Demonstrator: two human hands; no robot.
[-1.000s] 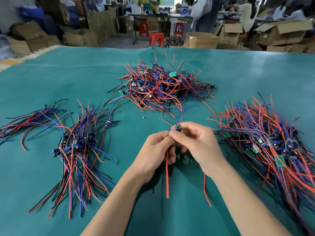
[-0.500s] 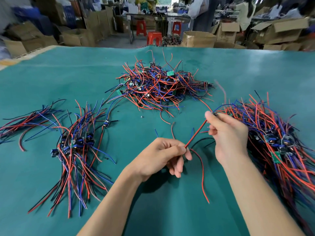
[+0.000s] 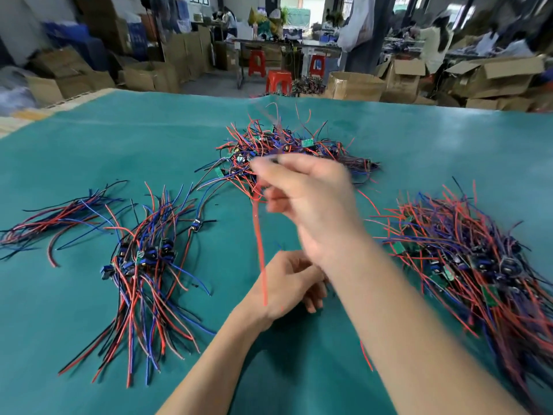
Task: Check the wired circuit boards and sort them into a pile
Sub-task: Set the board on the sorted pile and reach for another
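Our right hand [image 3: 311, 199] is raised above the table and blurred by motion, its thumb and forefinger pinched together on the upper part of a red wire [image 3: 259, 244] that hangs straight down from the pinch; whether a circuit board hangs on that wire we cannot tell, since the blur hides it. Our left hand [image 3: 287, 283] sits low, just over the green mat [image 3: 89, 145], with its fingers curled inward; the free end of the red wire dangles in front of it, and we cannot make out whether those fingers hold anything. We judge that we lift the wire high to let it hang free of the tangle and to look it over before sorting. In this single head view the wired boards lie in three groups: a loose tangled heap [image 3: 287, 151] at the far middle, partly behind the raised hand, a large heap [image 3: 466, 259] on the right, and a tidier pile [image 3: 143, 259] on the left with its wires combed roughly one way, which we take for the checked ones. A separate bundle of wires [image 3: 54, 220] lies further left. Cardboard boxes [image 3: 353, 85] and red stools [image 3: 278, 80] stand beyond the table.
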